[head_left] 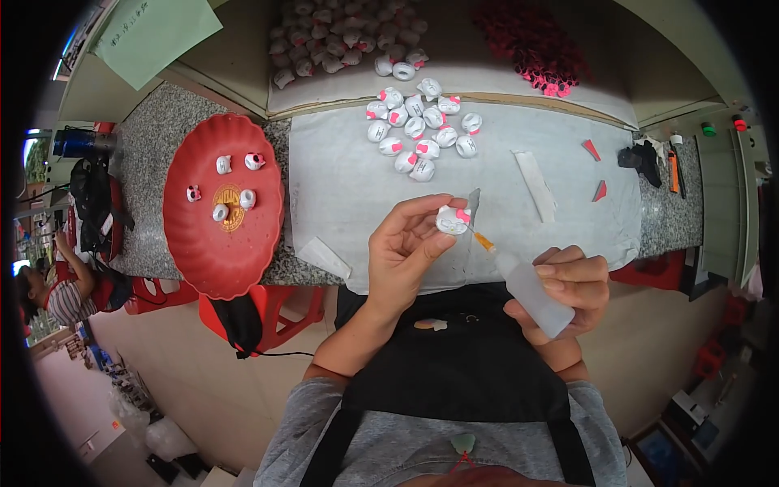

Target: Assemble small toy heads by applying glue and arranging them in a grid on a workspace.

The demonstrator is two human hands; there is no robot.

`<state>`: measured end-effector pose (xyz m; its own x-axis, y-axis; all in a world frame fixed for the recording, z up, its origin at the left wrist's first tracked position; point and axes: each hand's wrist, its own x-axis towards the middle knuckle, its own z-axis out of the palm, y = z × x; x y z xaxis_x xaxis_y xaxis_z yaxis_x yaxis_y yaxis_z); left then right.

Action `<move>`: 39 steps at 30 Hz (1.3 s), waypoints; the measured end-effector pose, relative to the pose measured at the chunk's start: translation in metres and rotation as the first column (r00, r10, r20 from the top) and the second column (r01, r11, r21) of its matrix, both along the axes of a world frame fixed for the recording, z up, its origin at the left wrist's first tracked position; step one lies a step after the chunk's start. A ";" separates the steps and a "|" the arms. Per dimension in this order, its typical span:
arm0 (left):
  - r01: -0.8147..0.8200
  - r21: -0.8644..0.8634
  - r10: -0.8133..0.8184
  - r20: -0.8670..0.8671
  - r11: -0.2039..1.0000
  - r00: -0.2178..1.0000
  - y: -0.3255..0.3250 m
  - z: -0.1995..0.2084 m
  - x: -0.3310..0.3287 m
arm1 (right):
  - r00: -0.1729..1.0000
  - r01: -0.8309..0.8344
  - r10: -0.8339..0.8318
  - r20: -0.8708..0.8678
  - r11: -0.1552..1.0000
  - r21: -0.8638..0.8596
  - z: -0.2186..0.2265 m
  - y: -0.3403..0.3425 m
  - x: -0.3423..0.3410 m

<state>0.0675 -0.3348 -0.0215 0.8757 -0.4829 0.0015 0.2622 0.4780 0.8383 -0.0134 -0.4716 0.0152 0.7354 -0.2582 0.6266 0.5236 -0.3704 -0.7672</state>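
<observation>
Between the thumb and fingers of my left hand (410,247) is a small white cat-shaped head (451,220) with a pink bow. My right hand (572,290) is wrapped round a translucent squeeze bottle (537,297), which lies tilted with its orange needle tip (483,241) pointing up at the bow side of the head. The needle's thin end is at or very near the head; whether it touches I cannot tell. Beyond my hands, several similar white heads (423,148), many with pink bows, lie loosely grouped on a white sheet (333,162).
A red scalloped tray (182,243) with several small heads stands at left. On the back shelf are piles of white heads (341,36) and pink-and-black pieces (556,77). A folded white strip (534,187) lies at right. Another person (69,292) sits at far left.
</observation>
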 end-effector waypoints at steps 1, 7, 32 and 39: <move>0.009 -0.002 -0.009 -0.001 1.000 1.000 0.000 0.000 0.000 | 1.000 0.001 -0.001 -0.001 1.000 0.003 -0.001 0.000 0.000; 0.032 0.019 -0.032 -0.005 0.999 0.999 -0.002 0.001 -0.002 | 1.000 0.010 -0.010 -0.004 1.000 -0.001 -0.002 -0.002 -0.002; -0.108 0.271 -0.018 0.425 0.956 0.905 -0.006 -0.003 0.000 | 0.996 0.078 -0.080 -0.046 0.996 -0.035 0.002 -0.002 0.002; -0.293 0.148 0.249 0.259 0.944 0.933 0.020 -0.002 0.018 | 0.977 0.009 0.040 -0.212 0.974 0.225 -0.001 -0.026 0.019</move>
<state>0.0851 -0.3152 -0.0239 0.9585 -0.2383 0.1565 -0.0696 0.3369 0.9390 0.0056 -0.4975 0.0137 0.8505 -0.3615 0.3821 0.3429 -0.1697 -0.9239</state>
